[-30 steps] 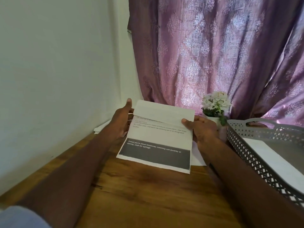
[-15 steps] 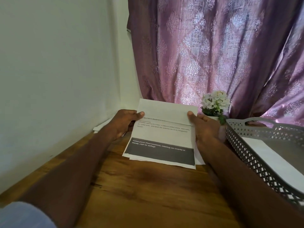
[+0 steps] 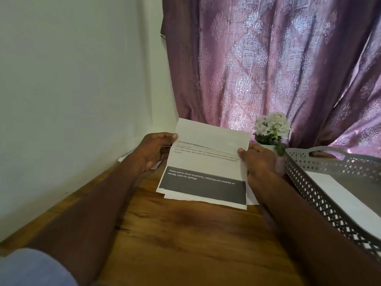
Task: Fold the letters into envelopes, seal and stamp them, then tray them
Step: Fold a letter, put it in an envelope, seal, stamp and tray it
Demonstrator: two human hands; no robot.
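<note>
A printed letter (image 3: pixel 203 168) with a dark grey band near its lower edge lies on the wooden table (image 3: pixel 185 234), its top part folded over toward me. My left hand (image 3: pixel 153 152) pinches the letter's left edge at the fold. My right hand (image 3: pixel 257 162) grips the right edge, thumb on the folded flap. More white paper (image 3: pixel 252 198) lies underneath, showing past the letter's lower and right edges. The grey perforated tray (image 3: pixel 305 182) stands at the right with a white envelope (image 3: pixel 338 195) lying in it.
A small white pot of white flowers (image 3: pixel 271 129) stands behind my right hand, close to the tray. A purple patterned curtain (image 3: pixel 268 58) hangs behind. A white wall (image 3: pixel 72 100) runs along the table's left side. White sheets (image 3: pixel 123 158) lie by the wall.
The letter has come down from a raised tilt and moved away from me onto the papers on the table. My left thumb has shifted onto the folded flap's left edge.
</note>
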